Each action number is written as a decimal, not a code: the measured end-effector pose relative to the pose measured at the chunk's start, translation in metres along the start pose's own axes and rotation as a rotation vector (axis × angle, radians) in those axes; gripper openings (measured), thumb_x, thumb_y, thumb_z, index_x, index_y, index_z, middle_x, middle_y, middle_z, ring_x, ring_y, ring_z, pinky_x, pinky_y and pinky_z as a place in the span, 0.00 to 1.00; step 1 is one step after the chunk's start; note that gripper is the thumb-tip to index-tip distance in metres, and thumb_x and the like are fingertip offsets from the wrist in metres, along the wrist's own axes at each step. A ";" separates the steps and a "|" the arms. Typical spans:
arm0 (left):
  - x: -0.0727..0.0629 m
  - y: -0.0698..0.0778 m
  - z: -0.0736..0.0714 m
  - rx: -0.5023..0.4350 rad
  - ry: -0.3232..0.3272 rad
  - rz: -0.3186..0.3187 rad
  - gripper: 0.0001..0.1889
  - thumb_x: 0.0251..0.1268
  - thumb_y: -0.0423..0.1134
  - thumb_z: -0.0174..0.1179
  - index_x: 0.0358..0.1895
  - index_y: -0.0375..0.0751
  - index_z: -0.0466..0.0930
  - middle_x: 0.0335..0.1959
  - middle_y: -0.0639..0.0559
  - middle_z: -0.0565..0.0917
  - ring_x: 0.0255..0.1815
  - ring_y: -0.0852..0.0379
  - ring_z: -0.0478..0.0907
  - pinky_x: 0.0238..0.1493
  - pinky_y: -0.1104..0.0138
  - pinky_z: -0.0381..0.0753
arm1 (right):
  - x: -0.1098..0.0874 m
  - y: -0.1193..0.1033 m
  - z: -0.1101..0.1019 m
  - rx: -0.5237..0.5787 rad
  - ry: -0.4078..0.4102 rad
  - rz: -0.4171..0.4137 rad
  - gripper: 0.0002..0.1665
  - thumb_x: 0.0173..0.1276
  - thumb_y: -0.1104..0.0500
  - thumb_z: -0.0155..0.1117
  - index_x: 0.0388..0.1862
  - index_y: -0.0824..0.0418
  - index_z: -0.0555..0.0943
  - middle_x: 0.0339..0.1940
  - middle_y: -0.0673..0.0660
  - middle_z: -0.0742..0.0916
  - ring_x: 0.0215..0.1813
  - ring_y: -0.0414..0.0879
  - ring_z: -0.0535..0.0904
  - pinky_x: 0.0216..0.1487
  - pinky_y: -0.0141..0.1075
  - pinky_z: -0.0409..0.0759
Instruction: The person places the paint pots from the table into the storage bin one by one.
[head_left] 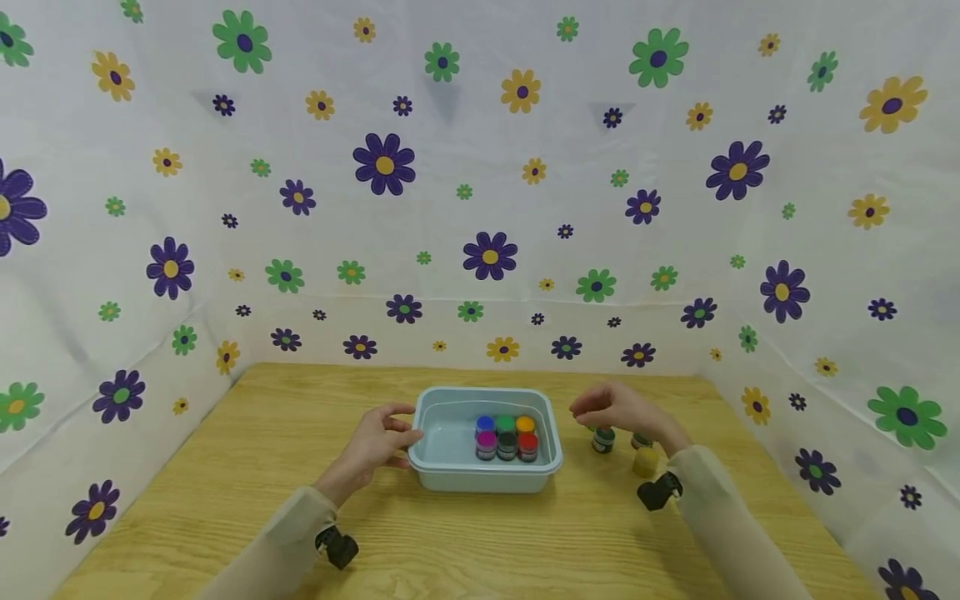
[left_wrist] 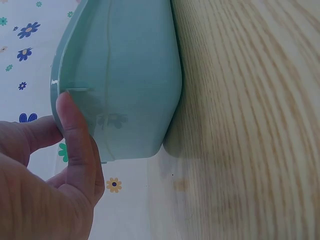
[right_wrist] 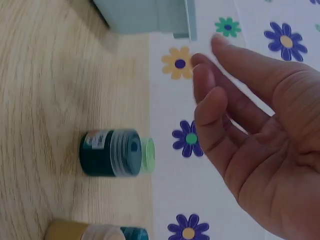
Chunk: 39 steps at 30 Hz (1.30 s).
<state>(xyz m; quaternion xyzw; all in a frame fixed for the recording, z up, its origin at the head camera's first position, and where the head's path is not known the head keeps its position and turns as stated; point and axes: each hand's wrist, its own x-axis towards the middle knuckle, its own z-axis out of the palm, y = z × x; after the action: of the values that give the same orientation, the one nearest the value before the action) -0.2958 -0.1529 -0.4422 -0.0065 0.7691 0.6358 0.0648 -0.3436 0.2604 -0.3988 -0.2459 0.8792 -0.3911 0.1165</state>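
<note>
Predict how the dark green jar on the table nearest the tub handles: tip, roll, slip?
The dark green jar probably resists tipping, being squat and upright. Knocked over, its round body would likely roll. Its smooth-looking side may slip.

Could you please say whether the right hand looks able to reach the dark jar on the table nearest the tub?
Probably yes: the right hand looks empty and hovers near the dark jar, whose top looks clear; the light green jar seems to stand behind.
</note>
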 end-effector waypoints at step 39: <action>0.001 -0.001 0.001 0.003 0.007 0.009 0.26 0.64 0.32 0.65 0.65 0.38 0.72 0.43 0.41 0.77 0.38 0.44 0.83 0.24 0.62 0.86 | -0.003 0.050 -0.007 -0.145 -0.154 0.060 0.25 0.56 0.71 0.71 0.54 0.67 0.82 0.57 0.65 0.84 0.61 0.61 0.79 0.65 0.57 0.74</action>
<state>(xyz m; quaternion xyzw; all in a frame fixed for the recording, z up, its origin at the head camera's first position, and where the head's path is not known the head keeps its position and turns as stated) -0.2969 -0.1521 -0.4439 -0.0049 0.7704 0.6348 0.0592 -0.3610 0.2943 -0.4312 -0.2567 0.9006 -0.3027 0.1771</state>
